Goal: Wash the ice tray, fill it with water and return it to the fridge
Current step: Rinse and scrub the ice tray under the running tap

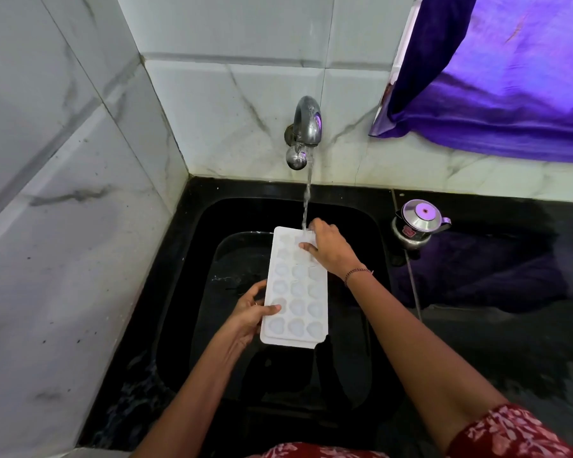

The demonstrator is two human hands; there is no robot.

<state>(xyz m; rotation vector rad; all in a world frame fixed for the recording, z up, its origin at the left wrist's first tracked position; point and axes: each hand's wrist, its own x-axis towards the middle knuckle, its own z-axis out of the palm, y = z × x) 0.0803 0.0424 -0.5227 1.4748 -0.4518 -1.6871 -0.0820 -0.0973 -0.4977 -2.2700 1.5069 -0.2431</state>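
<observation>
A white ice tray (295, 292) with several rounded cavities is held lengthwise over the black sink (192, 292). My left hand (250, 312) grips its near left edge, thumb lying on top. At the far end, my right hand (328, 249) rests on the tray with the thumb pressing into a cavity. Water runs from the steel tap (306, 127) in a thin stream (306, 200) and lands on the tray's far end beside my right fingers.
Marble-look tiled walls close in the left and back sides. A small steel pot with a lid (417, 223) stands on the black counter (510, 292) to the right of the sink. A purple curtain (510, 77) hangs at the upper right.
</observation>
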